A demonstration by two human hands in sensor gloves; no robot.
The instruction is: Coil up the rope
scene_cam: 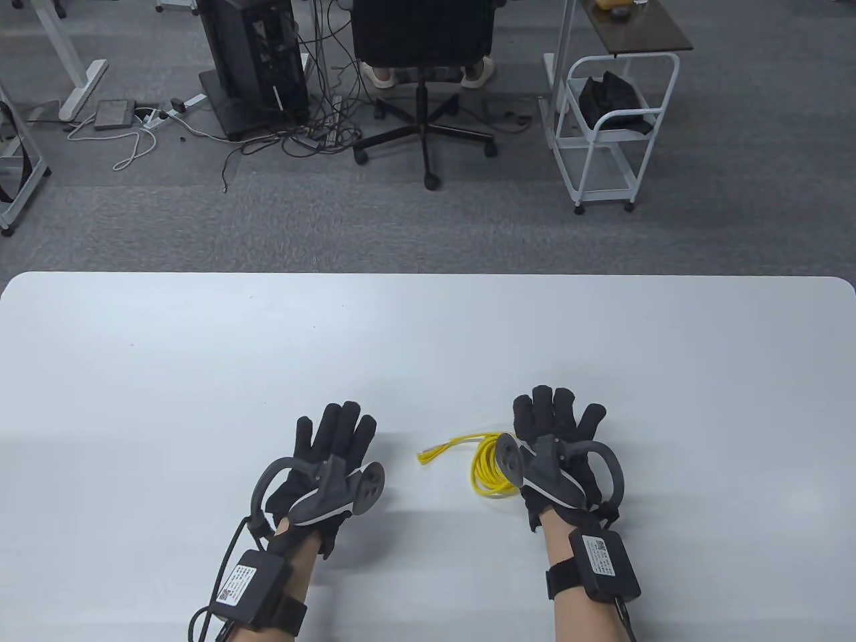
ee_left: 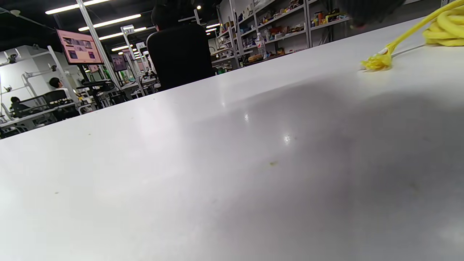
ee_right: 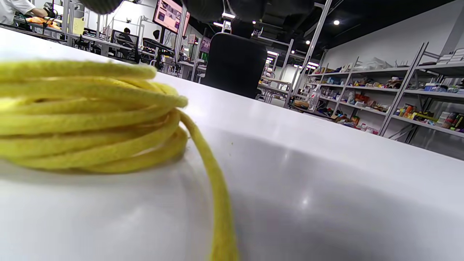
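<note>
The yellow rope (scene_cam: 485,468) lies in a small coil on the white table (scene_cam: 200,348), with its frayed end (scene_cam: 425,457) trailing out to the left. My right hand (scene_cam: 555,411) is just right of the coil with its fingers stretched out, and its tracker covers the coil's right edge. It holds nothing that I can see. My left hand (scene_cam: 338,428) is open and empty, left of the frayed end. The left wrist view shows the frayed end (ee_left: 377,61) and the coil (ee_left: 446,30). The right wrist view shows the coil (ee_right: 90,119) close up, with one strand (ee_right: 214,188) running forward.
Beyond the table's far edge stand an office chair (scene_cam: 422,40) with a seated person, a computer tower (scene_cam: 257,60) with loose cables, and a white cart (scene_cam: 612,127). The table has rounded far corners.
</note>
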